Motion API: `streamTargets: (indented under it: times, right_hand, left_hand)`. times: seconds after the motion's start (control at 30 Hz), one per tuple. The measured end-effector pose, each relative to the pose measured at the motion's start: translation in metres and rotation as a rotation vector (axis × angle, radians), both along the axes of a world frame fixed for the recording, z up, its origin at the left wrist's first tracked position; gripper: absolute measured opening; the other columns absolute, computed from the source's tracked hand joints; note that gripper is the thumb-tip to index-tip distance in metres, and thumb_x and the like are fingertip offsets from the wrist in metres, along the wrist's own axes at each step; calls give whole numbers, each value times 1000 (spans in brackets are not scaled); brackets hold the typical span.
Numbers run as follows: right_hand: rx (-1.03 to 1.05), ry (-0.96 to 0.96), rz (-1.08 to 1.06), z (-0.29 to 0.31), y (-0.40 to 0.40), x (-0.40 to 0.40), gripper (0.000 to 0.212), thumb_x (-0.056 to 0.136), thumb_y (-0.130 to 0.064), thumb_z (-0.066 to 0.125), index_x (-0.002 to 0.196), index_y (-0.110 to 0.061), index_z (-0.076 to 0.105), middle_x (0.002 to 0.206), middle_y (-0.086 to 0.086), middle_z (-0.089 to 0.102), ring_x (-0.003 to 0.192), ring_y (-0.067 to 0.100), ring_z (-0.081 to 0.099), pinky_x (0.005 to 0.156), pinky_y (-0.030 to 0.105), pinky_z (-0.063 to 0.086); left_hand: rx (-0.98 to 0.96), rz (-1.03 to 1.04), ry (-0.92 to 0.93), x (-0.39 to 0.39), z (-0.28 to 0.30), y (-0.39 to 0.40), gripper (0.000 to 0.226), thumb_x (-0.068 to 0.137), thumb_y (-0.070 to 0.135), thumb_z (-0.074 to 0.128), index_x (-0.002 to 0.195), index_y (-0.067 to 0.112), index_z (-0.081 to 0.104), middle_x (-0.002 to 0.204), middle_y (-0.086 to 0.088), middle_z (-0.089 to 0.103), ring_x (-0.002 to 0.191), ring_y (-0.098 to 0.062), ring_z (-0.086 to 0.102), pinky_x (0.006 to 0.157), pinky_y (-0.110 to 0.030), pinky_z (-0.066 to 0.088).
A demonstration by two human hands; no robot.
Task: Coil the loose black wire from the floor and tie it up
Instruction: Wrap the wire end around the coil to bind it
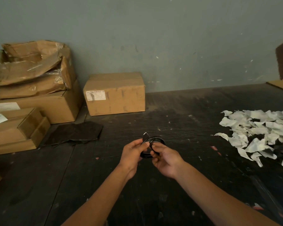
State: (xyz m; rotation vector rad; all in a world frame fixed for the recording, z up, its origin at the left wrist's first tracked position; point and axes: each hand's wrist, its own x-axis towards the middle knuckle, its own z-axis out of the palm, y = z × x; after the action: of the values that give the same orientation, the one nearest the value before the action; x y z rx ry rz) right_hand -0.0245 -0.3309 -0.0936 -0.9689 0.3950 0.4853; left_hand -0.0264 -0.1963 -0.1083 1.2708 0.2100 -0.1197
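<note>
The black wire [158,139] is wound into a small flat coil held in front of me above the dark floor. My left hand [132,154] grips the coil's left side, thumb on top. My right hand [166,158] pinches its right side with thumb and forefinger. A short end with a pale tip [145,134] sticks up from the top left of the coil. The lower part of the coil is hidden behind my fingers.
A sealed cardboard box [115,93] stands against the wall ahead. Stacked and crushed boxes [33,88] fill the left side. A black sheet [75,132] lies on the floor beside them. A heap of torn white paper scraps [258,136] lies at the right.
</note>
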Motion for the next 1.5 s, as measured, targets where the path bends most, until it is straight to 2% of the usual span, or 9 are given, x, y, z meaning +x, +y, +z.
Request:
streamTargets:
  times: [0.13, 0.43, 0.6, 0.7, 0.83, 1.07, 1.17, 1.33, 1.5]
  right_hand:
    - [14, 1, -12, 1, 1, 0, 18, 94, -1, 56, 101, -11, 70, 75, 5, 71, 65, 11, 57, 58, 23, 40]
    - [11, 4, -28, 0, 3, 0, 21, 94, -1, 55, 105, -10, 70, 73, 4, 72, 66, 11, 58, 59, 24, 42]
    - [-25, -53, -3, -1, 2, 2, 16, 94, -2, 56, 100, -6, 70, 83, 8, 74, 68, 13, 61, 61, 23, 47]
    - [-200, -148, 45, -3, 2, 0, 14, 92, -5, 61, 103, -6, 69, 85, 9, 75, 71, 15, 64, 65, 27, 52]
    - [-419, -401, 46, -5, 1, -5, 14, 90, -4, 64, 103, -9, 62, 83, 10, 76, 72, 15, 67, 64, 25, 52]
    - [-557, -732, 331, -4, -22, -8, 40, 87, 9, 60, 112, -21, 64, 108, 1, 72, 98, 13, 69, 83, 27, 55]
    - [-683, -818, 309, -2, -26, -8, 29, 91, -1, 61, 108, -24, 66, 103, -3, 74, 98, 7, 69, 86, 28, 56]
    - [-913, -982, 177, 3, -26, -5, 15, 93, -11, 61, 102, -20, 71, 88, -4, 72, 84, 4, 68, 78, 22, 55]
    - [-1061, -1112, 122, 9, -30, 1, 11, 86, -11, 71, 93, -19, 72, 108, -7, 63, 99, -1, 60, 85, 14, 47]
  left_hand:
    - [-94, 6, 77, 0, 4, 3, 20, 84, 6, 72, 102, 13, 70, 71, 1, 70, 73, -10, 64, 71, -30, 51]
    - [-94, -11, 174, 0, 7, 8, 44, 80, 10, 75, 122, 9, 61, 87, -4, 65, 94, -19, 59, 100, -44, 43]
    - [-41, 26, 97, 0, 8, 9, 30, 80, 4, 75, 109, 9, 65, 84, -6, 70, 79, -14, 66, 82, -36, 52]
    - [37, 65, 46, 0, 7, 8, 29, 79, 2, 76, 106, 8, 65, 78, -6, 74, 83, -21, 70, 89, -42, 52]
    - [114, 117, 33, -2, 6, 7, 25, 79, 3, 77, 100, 9, 65, 101, -22, 71, 110, -38, 64, 106, -54, 42]
    - [185, 104, -7, -1, 13, 11, 21, 80, 2, 75, 98, 8, 65, 110, -29, 69, 101, -33, 65, 95, -44, 47]
    - [210, 45, -18, -1, 13, 12, 22, 78, 2, 78, 96, 9, 67, 105, -20, 72, 99, -25, 66, 84, -32, 46]
    - [253, -42, -39, -2, 11, 13, 24, 75, 0, 79, 94, 11, 69, 96, -10, 76, 98, -24, 70, 98, -40, 48]
    - [331, -128, -106, -5, 13, 14, 24, 74, 0, 80, 93, 11, 71, 100, -13, 75, 95, -23, 71, 89, -36, 53]
